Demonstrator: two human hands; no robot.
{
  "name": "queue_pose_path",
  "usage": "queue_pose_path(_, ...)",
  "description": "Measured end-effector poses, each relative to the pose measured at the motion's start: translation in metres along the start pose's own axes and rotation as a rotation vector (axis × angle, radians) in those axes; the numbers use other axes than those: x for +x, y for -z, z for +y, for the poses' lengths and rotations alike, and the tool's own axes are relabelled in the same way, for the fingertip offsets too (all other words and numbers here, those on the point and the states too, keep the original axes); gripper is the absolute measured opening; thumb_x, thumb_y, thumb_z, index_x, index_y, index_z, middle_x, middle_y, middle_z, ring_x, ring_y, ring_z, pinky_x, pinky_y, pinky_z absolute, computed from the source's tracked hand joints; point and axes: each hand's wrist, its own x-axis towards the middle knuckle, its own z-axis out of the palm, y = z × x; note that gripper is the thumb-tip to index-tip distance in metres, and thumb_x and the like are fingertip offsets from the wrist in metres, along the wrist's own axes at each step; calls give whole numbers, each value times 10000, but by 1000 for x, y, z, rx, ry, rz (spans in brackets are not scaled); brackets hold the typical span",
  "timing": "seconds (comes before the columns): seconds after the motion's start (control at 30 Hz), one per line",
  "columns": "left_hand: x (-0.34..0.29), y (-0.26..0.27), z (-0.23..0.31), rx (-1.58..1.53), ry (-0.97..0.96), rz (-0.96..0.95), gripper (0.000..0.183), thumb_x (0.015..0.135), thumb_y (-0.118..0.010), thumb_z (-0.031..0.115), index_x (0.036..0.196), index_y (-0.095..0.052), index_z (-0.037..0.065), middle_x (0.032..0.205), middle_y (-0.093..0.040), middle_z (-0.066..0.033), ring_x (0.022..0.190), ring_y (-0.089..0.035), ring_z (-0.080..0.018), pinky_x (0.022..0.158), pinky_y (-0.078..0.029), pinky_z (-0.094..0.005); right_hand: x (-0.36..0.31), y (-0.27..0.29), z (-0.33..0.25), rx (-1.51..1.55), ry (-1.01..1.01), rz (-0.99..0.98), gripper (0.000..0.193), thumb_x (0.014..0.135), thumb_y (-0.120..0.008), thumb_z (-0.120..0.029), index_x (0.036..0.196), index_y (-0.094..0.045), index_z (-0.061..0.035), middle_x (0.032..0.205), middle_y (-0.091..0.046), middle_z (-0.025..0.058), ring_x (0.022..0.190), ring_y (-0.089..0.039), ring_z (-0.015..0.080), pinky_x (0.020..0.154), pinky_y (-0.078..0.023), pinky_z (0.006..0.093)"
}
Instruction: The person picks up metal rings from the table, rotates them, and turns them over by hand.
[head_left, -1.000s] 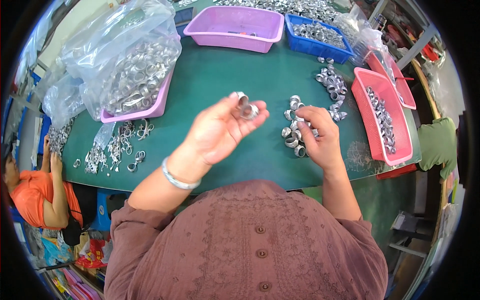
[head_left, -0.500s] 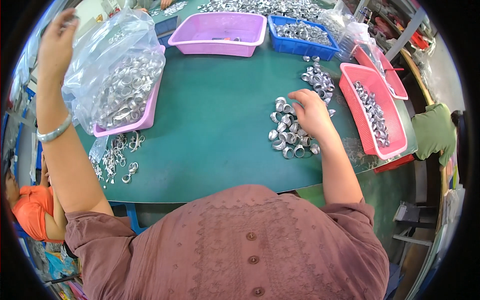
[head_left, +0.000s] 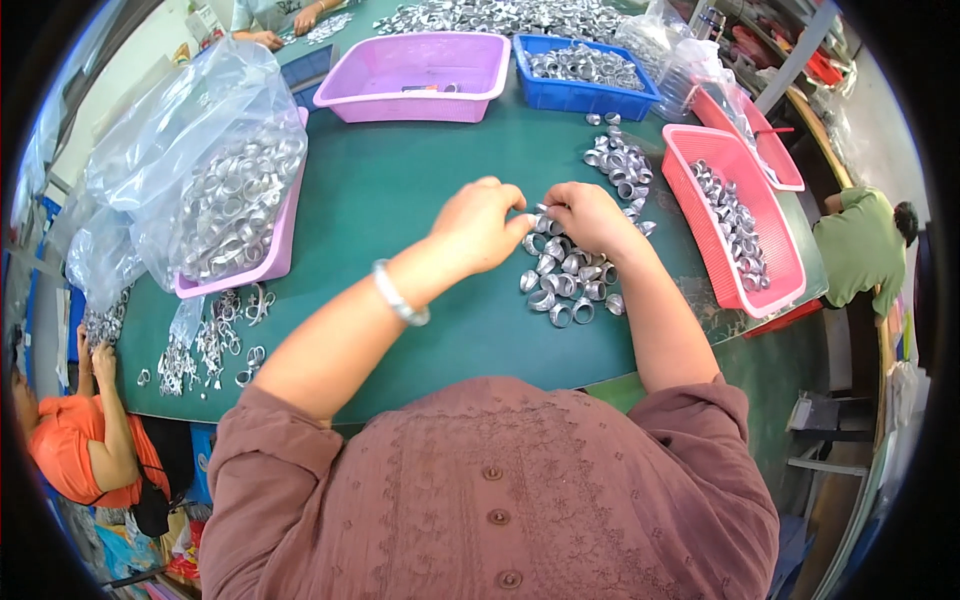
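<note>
My left hand (head_left: 482, 226), a pale bangle on its wrist, reaches in over the table with fingers closed toward the thumb. What its fingertips hold, if anything, is hidden. Close beside it, my right hand (head_left: 592, 218) is pinched at the upper edge of a loose pile of silver metal rings (head_left: 570, 285). A small silver ring (head_left: 541, 209) shows between the two hands, at the right fingertips. Just beyond lies a second heap of rings (head_left: 620, 165).
A pink basket (head_left: 735, 290) of rings stands right; a blue tray (head_left: 590, 98) and lilac basket (head_left: 410, 107) stand at the back. On the left, a plastic bag (head_left: 200, 110) of rings sits in another lilac basket (head_left: 285, 235) near small metal scraps (head_left: 215, 340). Co-workers sit around.
My left hand has come down from its raised place at the far left to meet the right hand above the ring pile. My right hand's fingers have drawn together into a pinch.
</note>
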Motion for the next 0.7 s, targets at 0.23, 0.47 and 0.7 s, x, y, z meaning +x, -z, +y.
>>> queue_pose_path(0.23, 19, -44, -9, -72, 106, -126, 244, 766, -626, 226, 888, -616, 15, 883, -599, -156, 800, -578, -309, 709, -459, -385, -7, 9, 20, 753, -183, -47, 155, 842, -526, -125, 911, -601, -8, 807, -644, 90, 696, -588, 179, 630, -454, 299)
queue_pose_path(0.47, 11, -22, 0, -431, -22, 113, 448, 761, -633, 80, 1179, -473, 58, 982, -534, -76, 726, -543, -157, 671, -463, -263, -17, 22, 11, 1499, -320, -163, 156, 874, -516, -164, 881, -581, -22, 750, -615, 75, 614, -543, 122, 570, -442, 241)
queue_pose_path(0.7, 1, -12, -3, -690, -123, 126, 158, 807, -573, 11, 962, -586, -14, 958, -540, -63, 824, -560, -127, 735, -467, -243, -14, 9, -10, 1635, -277, -224, 181, 875, -508, -166, 858, -575, 2, 712, -588, 71, 609, -544, 137, 559, -440, 240)
